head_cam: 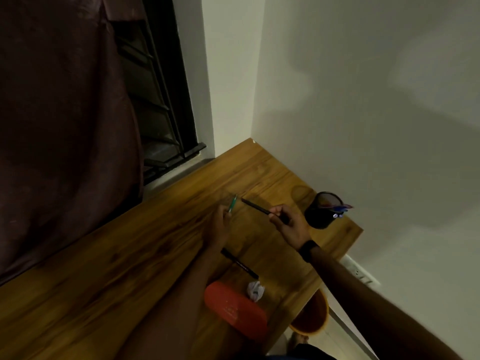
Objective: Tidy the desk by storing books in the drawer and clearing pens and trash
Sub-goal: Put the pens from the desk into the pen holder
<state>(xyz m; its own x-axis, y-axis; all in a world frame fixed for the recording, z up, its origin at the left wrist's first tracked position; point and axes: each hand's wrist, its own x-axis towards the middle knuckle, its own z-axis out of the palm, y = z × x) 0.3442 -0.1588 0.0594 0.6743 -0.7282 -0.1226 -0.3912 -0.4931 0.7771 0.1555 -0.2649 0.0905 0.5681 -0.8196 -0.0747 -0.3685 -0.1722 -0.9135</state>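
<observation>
Wooden worktop (135, 255), brown grain, set in a corner under a white wall and beside a dark barred window with a maroon curtain (59, 126). Left hand (219, 227), near centre of the worktop: closed around a slim green pen (232, 203), whose tip points toward 12 o'clock. Right hand (288, 222), at 3 o'clock of the left and just beside it: fingers pinched on a thin black pen (255, 206), which slants out toward 10 o'clock; a black wristband (309, 249) sits on that wrist. Black mesh pen holder (323, 210), at 2 o'clock of the right hand, upright near the worktop's far edge, with blue and pink pens inside. Black marker with red lettering (240, 263), lying flat at 6 o'clock of the left hand. Crumpled white paper ball (255, 289), just below the marker. Orange oval pouch (235, 309), touching the paper ball at its 8 o'clock side. Orange bin (315, 318) on the floor, off the worktop's right edge.
</observation>
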